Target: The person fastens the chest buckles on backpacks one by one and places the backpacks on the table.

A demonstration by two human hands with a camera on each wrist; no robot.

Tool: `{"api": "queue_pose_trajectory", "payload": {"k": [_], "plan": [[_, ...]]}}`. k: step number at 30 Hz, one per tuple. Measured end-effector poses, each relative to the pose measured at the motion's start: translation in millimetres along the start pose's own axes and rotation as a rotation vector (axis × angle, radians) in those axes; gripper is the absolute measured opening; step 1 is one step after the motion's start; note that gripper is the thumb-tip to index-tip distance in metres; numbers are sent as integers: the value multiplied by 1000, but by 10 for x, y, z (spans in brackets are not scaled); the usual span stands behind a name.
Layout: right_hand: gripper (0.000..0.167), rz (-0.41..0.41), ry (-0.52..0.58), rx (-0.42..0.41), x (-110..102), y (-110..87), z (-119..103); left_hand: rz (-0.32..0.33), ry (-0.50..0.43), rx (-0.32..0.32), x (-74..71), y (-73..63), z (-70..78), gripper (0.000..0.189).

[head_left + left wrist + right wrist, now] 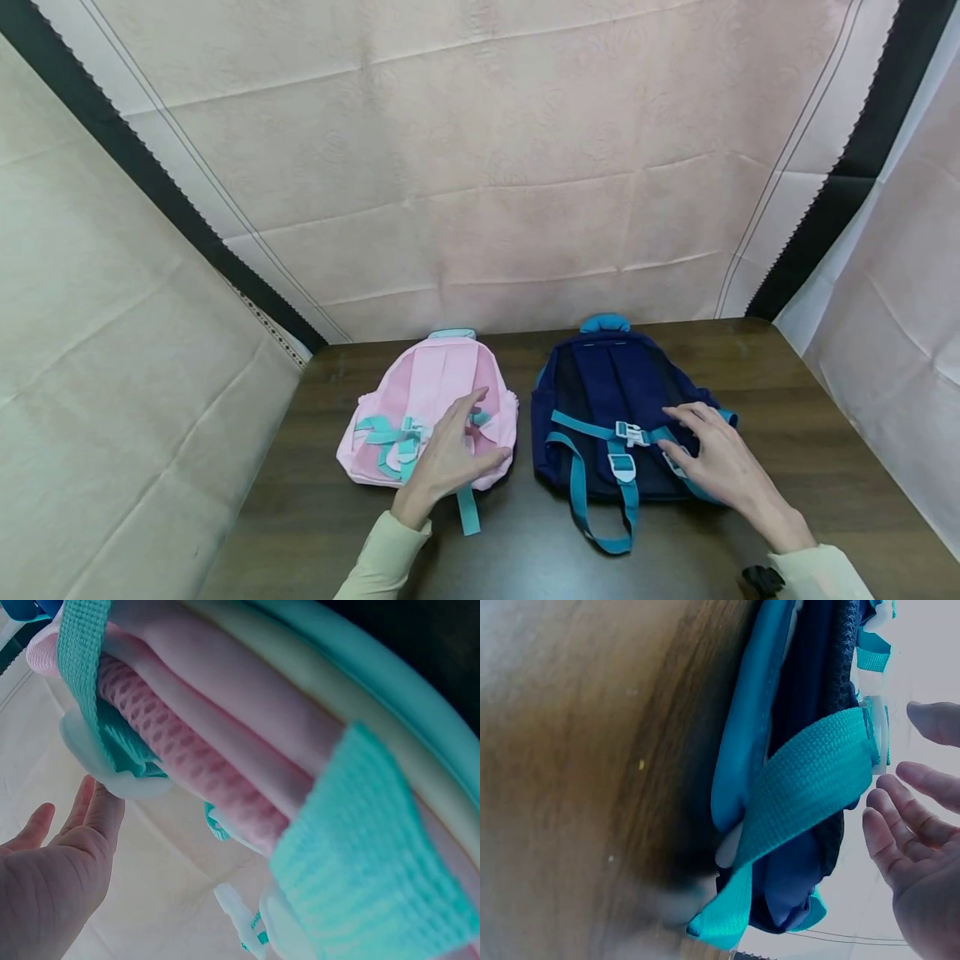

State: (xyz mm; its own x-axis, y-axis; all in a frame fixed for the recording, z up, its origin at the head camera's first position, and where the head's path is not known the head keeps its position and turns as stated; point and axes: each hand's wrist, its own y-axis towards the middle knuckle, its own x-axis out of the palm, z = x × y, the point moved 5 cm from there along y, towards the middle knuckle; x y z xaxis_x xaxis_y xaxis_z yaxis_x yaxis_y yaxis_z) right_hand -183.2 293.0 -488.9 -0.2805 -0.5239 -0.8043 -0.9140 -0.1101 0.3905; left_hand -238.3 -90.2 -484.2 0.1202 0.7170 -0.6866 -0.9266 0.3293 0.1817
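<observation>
A small pink backpack (442, 367) lies strap side up on the left of the table, its turquoise straps (468, 510) and pale buckles bunched near the lower end. Over its lower right part is my left hand (450, 458), fingers extended and thumb apart. In the left wrist view the fingertips meet a pale plastic piece (94, 757); whether they touch cannot be told. Beside it lies a navy backpack (555, 375) with blue straps, a fastened white buckle (632, 433) across the front. My right hand (708, 454) hovers by its right strap (802, 787), fingers loosely bent, holding nothing.
Both bags rest on a dark brown wooden table (277, 517). Pale fabric walls (525, 183) with black edge strips enclose the back and sides. A loop of blue strap (615, 546) hangs toward the front from the navy backpack.
</observation>
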Motion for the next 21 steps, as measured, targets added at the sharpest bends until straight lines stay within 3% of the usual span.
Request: {"api": "queue_pose_trajectory", "payload": {"k": [21], "plan": [[50,-37,18,33,17,-53,70,-59,0,-9,137,28,51,83]]}}
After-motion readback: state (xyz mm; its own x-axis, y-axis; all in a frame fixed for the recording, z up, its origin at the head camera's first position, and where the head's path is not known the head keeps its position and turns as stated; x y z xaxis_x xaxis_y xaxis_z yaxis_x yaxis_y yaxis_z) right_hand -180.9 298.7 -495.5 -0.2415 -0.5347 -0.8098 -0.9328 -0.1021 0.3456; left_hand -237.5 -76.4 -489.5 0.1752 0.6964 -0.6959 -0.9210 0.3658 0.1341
